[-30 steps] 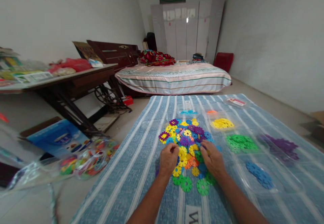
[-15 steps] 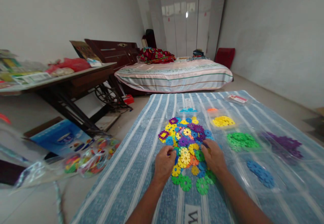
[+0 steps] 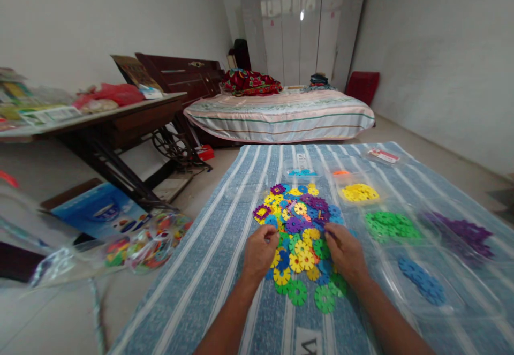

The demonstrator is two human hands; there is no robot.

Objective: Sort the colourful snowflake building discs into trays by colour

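A loose heap of flower-shaped plastic discs lies on the striped cloth, with yellow discs, purple discs, green discs and blue ones mixed together. At the heap's left edge is my left hand, its thumb and fingertips drawn together; whatever they pinch, if anything, is hidden. My right hand rests against the right edge with bent fingers, beside a green disc. Its fingertips are partly out of sight, and I cannot make out what is in them. A dark blue disc lies close to my left hand.
To the right stand clear trays of sorted discs: a yellow batch, a green batch, a purple batch and a blue row. Light blue pieces sit in a tray behind the heap. A bed is beyond the table.
My left hand has shifted slightly up and left, and the dark blue disc beside it shows more fully. My right hand has drawn a little to the right. The view has tilted slightly.
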